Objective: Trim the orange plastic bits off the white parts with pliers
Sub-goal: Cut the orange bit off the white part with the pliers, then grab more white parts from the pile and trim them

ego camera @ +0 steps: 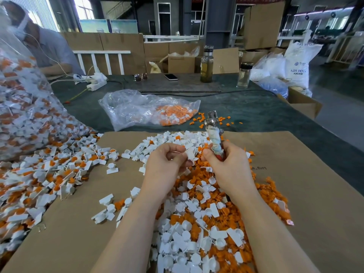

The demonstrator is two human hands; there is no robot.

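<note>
My left hand [167, 164] pinches a small white plastic part [190, 154] between thumb and fingers, held over the pile. My right hand [228, 164] grips the pliers [213, 133] by their cloth-wrapped handles, jaws pointing up and away, just right of the part. The jaws do not touch the part. Below both hands lies a heap of white parts and cut orange bits [206, 213] on a sheet of cardboard [305, 184]. To the left spreads a pile of white parts with orange bits still attached [49, 174].
A big clear bag of untrimmed parts [23, 115] stands at the left. A flatter clear bag [145, 109] lies behind the cardboard, with loose orange scraps [208, 120] beside it. Bottles [206, 64], a phone [171, 76], glasses and a power strip [96, 83] sit farther back. A person [45, 48] sits at far left.
</note>
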